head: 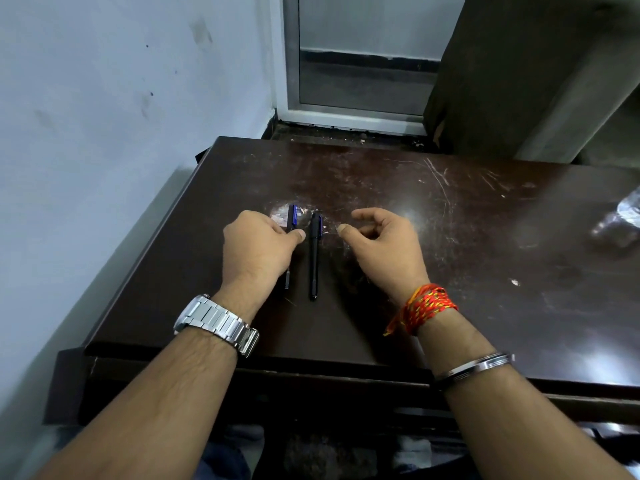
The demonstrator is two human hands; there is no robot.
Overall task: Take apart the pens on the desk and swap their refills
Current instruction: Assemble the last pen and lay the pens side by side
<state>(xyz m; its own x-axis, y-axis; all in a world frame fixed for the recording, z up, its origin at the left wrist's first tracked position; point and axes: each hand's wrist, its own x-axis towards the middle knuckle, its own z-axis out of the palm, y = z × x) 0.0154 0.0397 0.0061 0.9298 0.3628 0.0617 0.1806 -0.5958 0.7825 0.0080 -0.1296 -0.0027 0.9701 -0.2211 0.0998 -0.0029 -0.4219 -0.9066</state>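
Observation:
Two pens lie side by side, pointing away from me, on the dark brown desk (450,271). The left pen (293,216) has a blue clip at its far end; my left hand (258,247) lies over its middle with fingers and thumb closed around it, and its near tip shows below the hand. The black pen (314,258) lies free on the desk just right of that hand. My right hand (381,244) hovers right of the black pen, fingers curled and apart, holding nothing and not touching it.
A crumpled clear plastic wrapper (620,220) lies at the desk's right edge. The desk stands against a pale wall (104,133) on the left. Behind it are a window frame (353,112) and a dark curtain (519,81).

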